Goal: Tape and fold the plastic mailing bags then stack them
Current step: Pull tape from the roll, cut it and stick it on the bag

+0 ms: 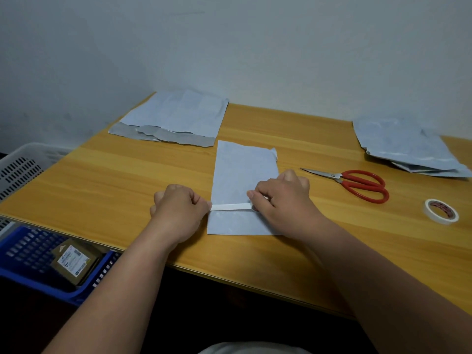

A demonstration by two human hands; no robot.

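1. The mailing bag [242,180] lies flat on the wooden worktop [127,175], straight in front of the person, its long side running away from them. It looks thin, light and limp, a slick plastic film that would slide or crumple at a nudge, so I'd say it needs pinning down while it is worked on.
2. A white strip of tape [231,207] runs across the bag's lower part from edge to edge. Being sticky and flimsy, it is best held by its two ends and kept taut, which is how it is held.
3. The left hand [178,212] sits at the bag's left edge, fingers curled in tight, pinching the strip's left end between thumb and forefinger.
4. The right hand [281,198] rests over the bag's right edge, fingers [255,195] curled and pinching the strip's right end. I cannot tell whether the strip is already stuck down or held just above the film.
5. Nearby: red scissors [357,183] and a tape roll [441,211] to the right, one bag pile [176,116] at the far left and another pile [408,146] at the far right.
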